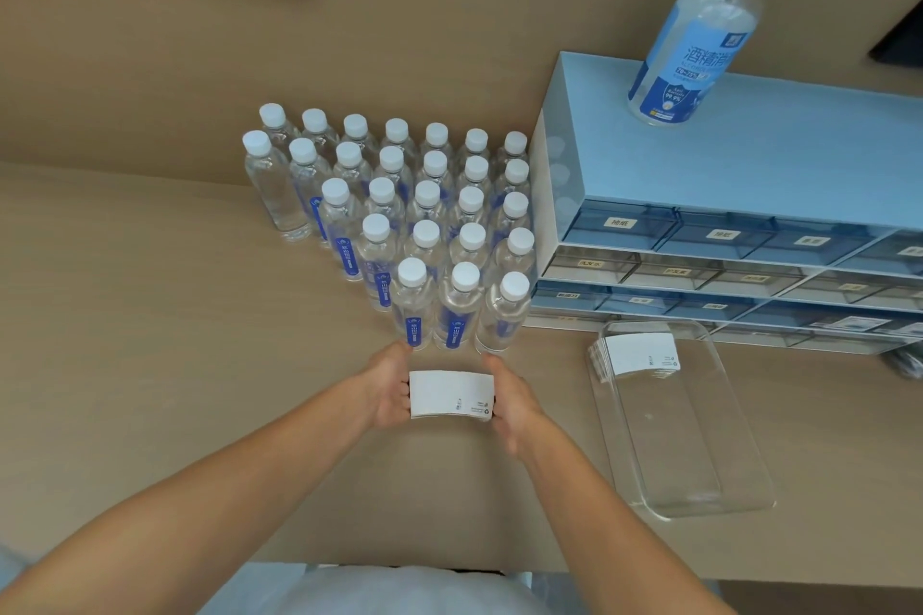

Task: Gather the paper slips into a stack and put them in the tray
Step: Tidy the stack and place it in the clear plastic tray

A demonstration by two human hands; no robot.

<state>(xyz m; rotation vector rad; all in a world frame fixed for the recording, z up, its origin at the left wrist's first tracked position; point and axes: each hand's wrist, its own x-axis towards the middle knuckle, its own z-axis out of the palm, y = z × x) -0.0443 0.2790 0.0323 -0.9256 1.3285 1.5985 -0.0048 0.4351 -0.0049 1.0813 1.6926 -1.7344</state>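
Note:
A stack of white paper slips (449,392) with small print at its lower right sits squared between my two hands, just above the tan table. My left hand (387,390) grips its left end and my right hand (512,397) presses its right end. To the right lies a clear plastic tray (699,474), long and shallow. Another stack of white slips (637,354) rests in the tray's far end.
Several clear water bottles (424,235) with white caps stand in rows right behind my hands. A blue drawer organiser (724,175) stands at the right rear, with a spray bottle (694,45) on top. The table's front edge (399,564) runs near my body.

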